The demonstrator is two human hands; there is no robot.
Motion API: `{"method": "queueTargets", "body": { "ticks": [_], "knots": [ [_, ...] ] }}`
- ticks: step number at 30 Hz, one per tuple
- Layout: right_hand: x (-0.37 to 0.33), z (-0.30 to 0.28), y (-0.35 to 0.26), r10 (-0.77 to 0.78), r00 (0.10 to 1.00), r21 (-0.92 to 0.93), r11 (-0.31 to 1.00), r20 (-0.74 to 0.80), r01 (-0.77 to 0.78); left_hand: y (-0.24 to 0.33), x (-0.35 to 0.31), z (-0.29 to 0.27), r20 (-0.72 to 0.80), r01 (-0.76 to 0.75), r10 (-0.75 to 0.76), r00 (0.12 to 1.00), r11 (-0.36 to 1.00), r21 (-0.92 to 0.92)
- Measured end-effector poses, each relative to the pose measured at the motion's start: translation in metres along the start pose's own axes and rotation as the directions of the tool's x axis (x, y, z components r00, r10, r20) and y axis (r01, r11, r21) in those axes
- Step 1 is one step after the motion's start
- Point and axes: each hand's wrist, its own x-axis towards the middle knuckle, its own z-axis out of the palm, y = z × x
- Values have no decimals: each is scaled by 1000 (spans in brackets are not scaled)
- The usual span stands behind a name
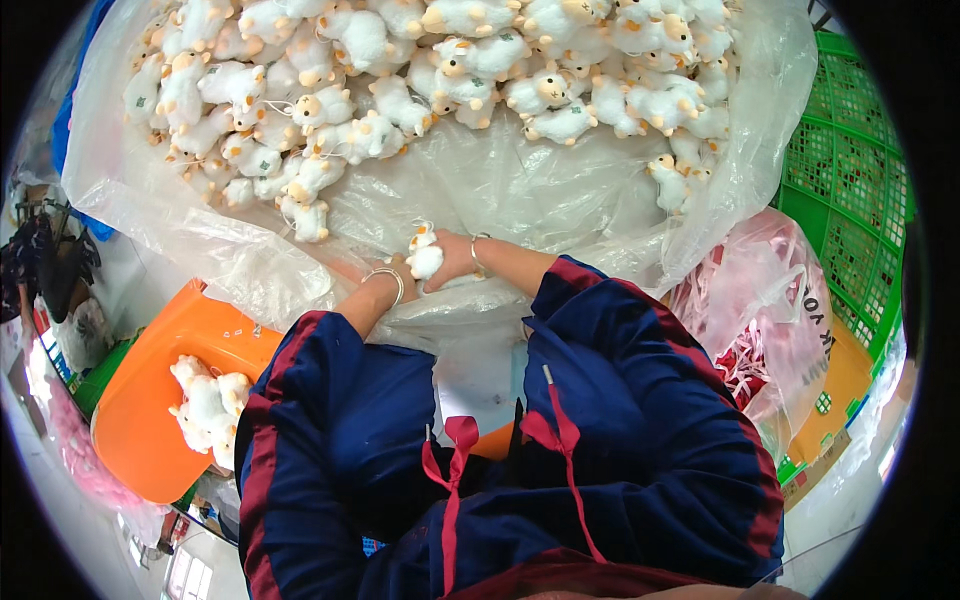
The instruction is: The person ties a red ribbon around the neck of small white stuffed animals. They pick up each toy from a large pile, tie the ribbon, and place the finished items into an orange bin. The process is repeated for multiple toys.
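My right hand (456,257), a bracelet at its wrist, is closed around a small white plush toy (427,262) with orange patches. Close beside it, my left hand (385,275) rests at the near edge of a large clear plastic bag (480,180). A bracelet circles that wrist too, and the plastic and the hand's own angle hide most of its fingers. Inside the bag, many similar plush toys (360,40) are heaped at the far side and down the left. One or two more sit at the bag's right side.
To my left, an orange chair (140,420) carries a few white plush toys (210,405). At the right stand green plastic crates (845,170) and a translucent bag (765,290) with pink and red ribbon-like strips. Further left lie dark items (55,255) and pink bundles (85,460).
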Motion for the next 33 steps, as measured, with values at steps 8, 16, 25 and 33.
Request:
{"method": "queueTargets", "body": {
  "ticks": [8,16,25,33],
  "knots": [
    [-24,-38,-10,187,979,318,926,84,-204,-2,0,3,-159,-222,208,965,972,-77],
    [-34,-138,-80,-107,919,518,798,-380,307,-55,-44,-51,-519,-511,-57,853,-294,-808],
    [81,-173,-54,117,844,68,993,-524,-96,-70,19,-104,-600,-660,-277,751,-283,-696],
    [71,-174,-47,58,845,305,944,-532,127,-54,17,-126,-649,-558,32,760,-480,-677]
  ]
}}
